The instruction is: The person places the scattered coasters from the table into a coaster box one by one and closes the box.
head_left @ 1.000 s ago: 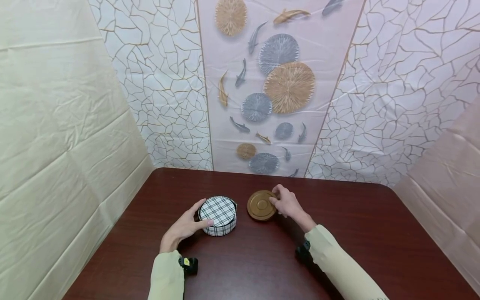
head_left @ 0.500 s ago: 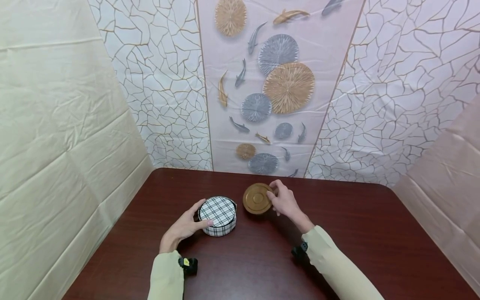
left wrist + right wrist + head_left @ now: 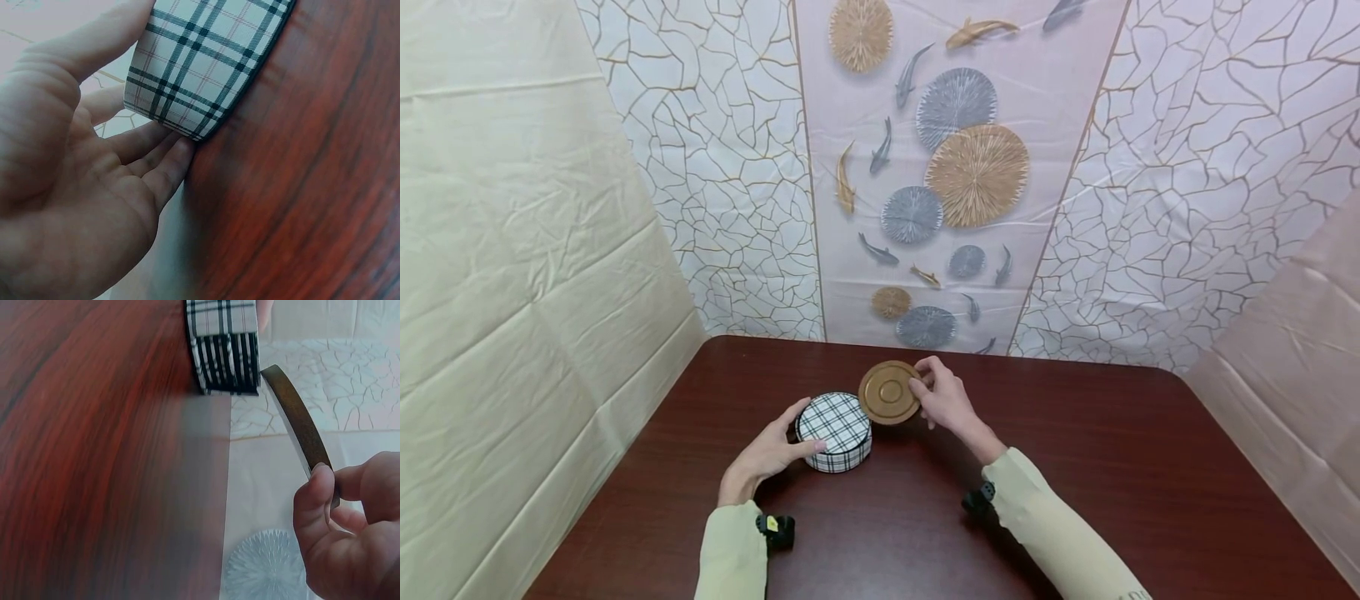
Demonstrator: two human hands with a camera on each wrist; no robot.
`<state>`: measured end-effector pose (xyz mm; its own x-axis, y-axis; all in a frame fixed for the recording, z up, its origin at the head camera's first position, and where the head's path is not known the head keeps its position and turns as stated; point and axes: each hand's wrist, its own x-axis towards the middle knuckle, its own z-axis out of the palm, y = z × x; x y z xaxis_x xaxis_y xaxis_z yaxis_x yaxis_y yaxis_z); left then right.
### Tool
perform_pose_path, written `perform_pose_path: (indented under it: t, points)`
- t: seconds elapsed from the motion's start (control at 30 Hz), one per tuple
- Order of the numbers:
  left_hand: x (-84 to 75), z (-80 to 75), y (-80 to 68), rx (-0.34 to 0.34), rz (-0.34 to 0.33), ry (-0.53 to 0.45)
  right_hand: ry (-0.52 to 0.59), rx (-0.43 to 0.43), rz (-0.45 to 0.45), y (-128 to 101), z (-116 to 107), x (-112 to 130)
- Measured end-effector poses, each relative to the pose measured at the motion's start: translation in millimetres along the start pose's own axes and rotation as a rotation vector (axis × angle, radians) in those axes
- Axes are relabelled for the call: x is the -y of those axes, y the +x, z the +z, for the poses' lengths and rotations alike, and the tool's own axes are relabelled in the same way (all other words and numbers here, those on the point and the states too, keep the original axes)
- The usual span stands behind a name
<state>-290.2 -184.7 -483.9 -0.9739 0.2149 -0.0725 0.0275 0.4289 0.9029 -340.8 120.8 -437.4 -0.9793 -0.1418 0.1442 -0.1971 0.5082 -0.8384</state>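
Observation:
A round holder (image 3: 833, 458) in white, black and grey plaid stands on the table, with a plaid disc (image 3: 835, 422) on top. My left hand (image 3: 771, 450) grips its left side, thumb in front and fingers behind. In the right wrist view, black-and-white layered edges (image 3: 225, 362) show in a gap in the holder's side. My right hand (image 3: 950, 398) pinches the right rim of a brown disc (image 3: 891, 392) with ringed markings. That disc is tilted, raised off the table at the holder's upper right edge. Whether it touches the holder I cannot tell.
The dark red-brown wooden table (image 3: 880, 533) reaches back to a patterned cloth wall (image 3: 752, 167). Cream cloth (image 3: 535, 250) hangs along the left side, with more on the right. Each wrist carries a small black camera.
My right hand has lifted the brown disc and carried it leftward to the plaid holder. My left hand and the holder have stayed in place.

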Motion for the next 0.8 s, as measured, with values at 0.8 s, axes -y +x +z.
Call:
perform_pose_path:
  t: [0.8]
  points:
    - [0.2,-0.3,-1.7,0.018,0.007,-0.008,0.081,0.111,-0.033,-4.1,40.6,21.3]
